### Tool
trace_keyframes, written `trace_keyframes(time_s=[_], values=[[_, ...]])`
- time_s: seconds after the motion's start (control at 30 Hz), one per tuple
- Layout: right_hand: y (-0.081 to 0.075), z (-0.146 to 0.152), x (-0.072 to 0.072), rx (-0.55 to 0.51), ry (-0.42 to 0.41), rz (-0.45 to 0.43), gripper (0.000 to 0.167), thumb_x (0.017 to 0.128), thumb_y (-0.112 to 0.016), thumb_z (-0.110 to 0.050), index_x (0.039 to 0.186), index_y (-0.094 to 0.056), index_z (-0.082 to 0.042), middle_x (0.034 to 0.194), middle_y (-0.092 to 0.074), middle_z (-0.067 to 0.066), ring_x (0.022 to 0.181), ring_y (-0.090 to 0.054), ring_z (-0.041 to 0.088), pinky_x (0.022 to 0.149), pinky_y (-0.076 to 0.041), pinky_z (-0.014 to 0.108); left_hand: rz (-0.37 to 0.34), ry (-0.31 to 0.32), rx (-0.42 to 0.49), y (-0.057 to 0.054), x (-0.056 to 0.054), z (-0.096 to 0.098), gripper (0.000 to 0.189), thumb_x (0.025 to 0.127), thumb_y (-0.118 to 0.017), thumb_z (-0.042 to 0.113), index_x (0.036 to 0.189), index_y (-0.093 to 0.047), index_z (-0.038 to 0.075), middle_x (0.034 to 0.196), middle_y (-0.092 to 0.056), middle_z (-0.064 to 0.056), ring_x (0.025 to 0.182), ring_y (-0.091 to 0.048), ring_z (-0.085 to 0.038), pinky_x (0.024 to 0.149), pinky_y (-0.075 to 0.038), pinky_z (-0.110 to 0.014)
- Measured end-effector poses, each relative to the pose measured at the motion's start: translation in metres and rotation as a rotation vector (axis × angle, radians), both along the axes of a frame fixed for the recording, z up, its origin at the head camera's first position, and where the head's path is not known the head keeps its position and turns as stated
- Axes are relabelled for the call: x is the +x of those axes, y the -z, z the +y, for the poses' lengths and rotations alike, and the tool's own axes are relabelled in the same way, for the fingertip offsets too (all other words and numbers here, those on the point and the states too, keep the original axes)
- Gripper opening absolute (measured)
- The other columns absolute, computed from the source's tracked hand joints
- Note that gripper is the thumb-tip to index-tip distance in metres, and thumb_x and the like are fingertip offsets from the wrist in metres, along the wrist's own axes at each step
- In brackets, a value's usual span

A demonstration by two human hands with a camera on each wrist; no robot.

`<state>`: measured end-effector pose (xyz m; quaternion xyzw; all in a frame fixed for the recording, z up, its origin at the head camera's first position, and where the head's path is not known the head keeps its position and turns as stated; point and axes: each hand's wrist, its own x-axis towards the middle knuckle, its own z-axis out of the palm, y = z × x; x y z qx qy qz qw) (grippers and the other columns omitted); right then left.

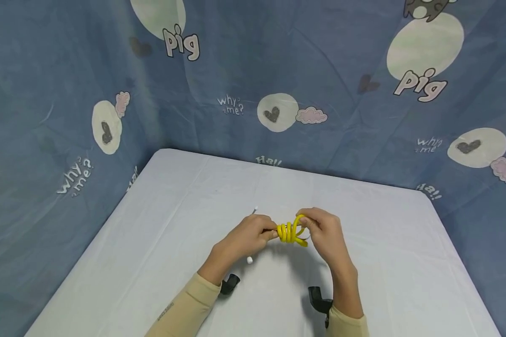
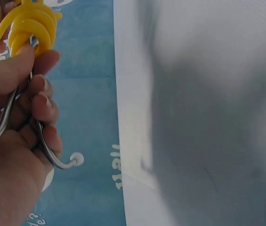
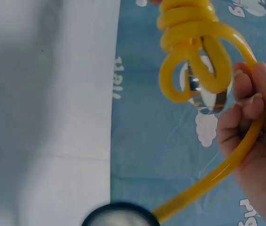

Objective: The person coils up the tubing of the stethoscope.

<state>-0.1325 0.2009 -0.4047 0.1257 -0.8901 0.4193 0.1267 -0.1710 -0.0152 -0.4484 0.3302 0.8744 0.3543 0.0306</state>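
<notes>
A stethoscope with yellow tubing is held up over the white table, its tube wound in several coils. My left hand grips the metal ear tubes just beside the coils. White ear tips stick out on either side of that hand. With fingers and thumb, my right hand pinches the free length of tubing to the right of the coils. In the right wrist view, loops hang below the coils around a shiny curved metal piece. The blurred chest piece is at the tube's end, at the bottom edge.
The table is covered with a white cloth. Behind it and to its sides hangs a blue printed curtain. Black wrist-worn mounts show beneath both wrists.
</notes>
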Motion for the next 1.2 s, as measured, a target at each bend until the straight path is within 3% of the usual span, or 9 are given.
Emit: trace_keyframes(time_s=[0.2,0.37,0.57,0.8,1.03,1.2], values=[[0.001,0.006,-0.003,-0.064,0.036,0.011,0.010,0.089,-0.072,-0.015,0.097,-0.078,-0.013,0.085,-0.071,0.002,0.072,-0.063,0.021,0.064,-0.050,0.023,0.006,0.075,0.021,-0.002,0.001,0.001,0.015,0.099,-0.062,0.022,0.094,-0.075,0.017,0.078,-0.058,0.011,0.069,-0.050,-0.007,0.065,-0.045,-0.022],[0.003,0.015,-0.004,-0.072,0.070,0.000,0.010,0.086,-0.076,-0.021,0.095,-0.080,-0.017,0.081,-0.070,-0.004,0.069,-0.057,0.015,0.062,-0.047,0.022,0.026,0.127,0.041,-0.004,0.004,0.001,0.013,0.098,-0.063,0.021,0.094,-0.076,0.022,0.078,-0.058,0.012,0.071,-0.050,-0.005,0.066,-0.045,-0.021],[0.005,0.023,-0.005,-0.085,0.100,-0.048,0.011,0.085,-0.078,-0.023,0.093,-0.080,-0.016,0.081,-0.071,-0.001,0.070,-0.056,0.012,0.064,-0.046,0.023,0.015,0.179,0.073,-0.002,0.004,0.002,0.014,0.098,-0.063,0.021,0.097,-0.076,0.025,0.081,-0.060,0.013,0.072,-0.050,-0.003,0.068,-0.046,-0.019],[0.010,0.028,-0.008,-0.131,0.103,-0.143,0.013,0.086,-0.077,-0.025,0.093,-0.080,-0.015,0.083,-0.072,0.003,0.074,-0.058,0.018,0.068,-0.046,0.025,0.025,0.181,0.099,-0.003,0.005,0.000,0.014,0.097,-0.063,0.019,0.101,-0.077,0.024,0.080,-0.060,0.014,0.072,-0.050,-0.004,0.068,-0.046,-0.020],[0.015,0.028,-0.009,-0.176,0.068,-0.184,0.020,0.088,-0.075,-0.029,0.091,-0.079,-0.009,0.083,-0.072,0.003,0.078,-0.062,0.015,0.072,-0.050,0.027,0.021,0.230,0.157,-0.007,0.005,-0.001,0.015,0.097,-0.064,0.018,0.103,-0.077,0.022,0.081,-0.061,0.013,0.072,-0.050,-0.003,0.068,-0.046,-0.020],[0.017,0.026,-0.008,-0.207,0.058,-0.207,0.019,0.089,-0.074,-0.029,0.090,-0.079,-0.010,0.086,-0.074,0.004,0.083,-0.064,0.017,0.076,-0.051,0.029,0.005,0.229,0.198,-0.010,0.005,-0.002,0.015,0.097,-0.064,0.020,0.104,-0.077,0.023,0.083,-0.065,0.009,0.073,-0.051,-0.003,0.070,-0.048,-0.021]])
